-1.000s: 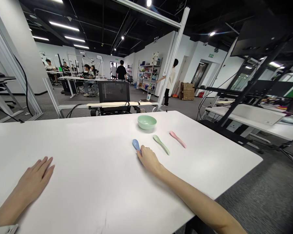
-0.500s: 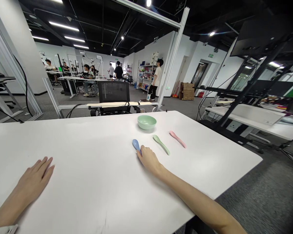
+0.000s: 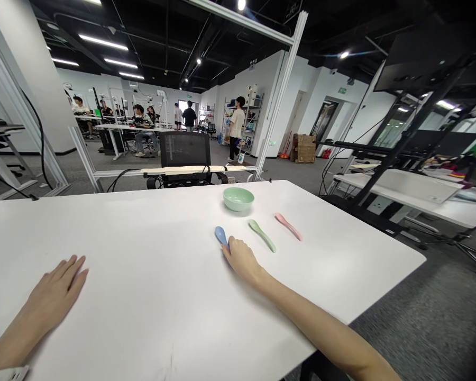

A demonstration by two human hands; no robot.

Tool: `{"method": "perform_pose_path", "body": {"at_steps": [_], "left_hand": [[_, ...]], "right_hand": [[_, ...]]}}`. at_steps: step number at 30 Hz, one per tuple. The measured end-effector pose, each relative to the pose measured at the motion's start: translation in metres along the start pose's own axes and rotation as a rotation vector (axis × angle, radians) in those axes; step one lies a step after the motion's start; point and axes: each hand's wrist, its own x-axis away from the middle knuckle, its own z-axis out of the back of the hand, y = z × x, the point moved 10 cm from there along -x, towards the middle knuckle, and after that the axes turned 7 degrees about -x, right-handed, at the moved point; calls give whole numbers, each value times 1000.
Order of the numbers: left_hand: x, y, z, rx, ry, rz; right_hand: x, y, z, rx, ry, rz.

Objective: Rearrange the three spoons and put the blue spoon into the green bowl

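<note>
My right hand lies over the handle of a blue plastic spoon, whose bowl sticks out past my fingertips; the rest of the handle is hidden under my hand. To its right lie a pale green spoon and a pink spoon, both apart from my hand. Behind them stands an empty mint green bowl. My left hand rests flat on the white table, fingers slightly apart, touching nothing else.
Beyond the table's far edge stand a black mesh office chair and an aluminium frame. Farther off, several people sit and stand around desks, and a shelving unit lines the wall. Another white desk stands to the right.
My hands and the spoons stay in place. A person in the background has walked left, past the shelving.
</note>
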Motion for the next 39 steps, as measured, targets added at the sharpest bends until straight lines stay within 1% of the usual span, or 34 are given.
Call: {"method": "perform_pose_path", "body": {"at_steps": [2,4,5,7,9,12,13,15,18,21,23,26,29,31,33,36,38,39], "left_hand": [[0,-2,-1,2,6,-4],[0,-4,-3,1,9,-4],[0,-5,-3,0,14,-5],[0,-5,-2,-1,37,-13],[0,-4,0,-2,63,-22],[1,-3,1,-13,71,-23],[1,-2,1,-16,67,-20],[2,-1,1,-12,58,-20],[2,-1,0,3,51,-13],[3,-1,0,15,43,-7],[3,0,1,20,42,-10],[3,0,2,18,26,0],[2,-1,1,17,12,4],[2,-1,2,24,45,-4],[4,-1,5,45,104,-12],[9,-1,12,92,185,-24],[12,4,22,92,237,-59],[14,11,28,77,268,-94]], "right_hand": [[0,-1,1,-9,6,3],[-3,1,6,-30,27,5],[-5,4,12,-44,52,2],[-12,16,31,-74,129,-13],[-22,40,57,-93,229,-49],[-37,92,97,-75,369,-144],[-41,111,107,-67,405,-175],[-49,149,120,-58,442,-230],[-57,196,125,-61,468,-281],[-62,236,114,-129,427,-401],[-65,254,102,-196,389,-454],[-72,267,91,-255,372,-464],[-75,273,87,-269,401,-486],[-73,275,87,-283,426,-508],[-70,274,88,-309,429,-522],[-62,262,96,-376,438,-503],[-57,244,102,-427,448,-441],[-55,230,103,-457,439,-390]]}}
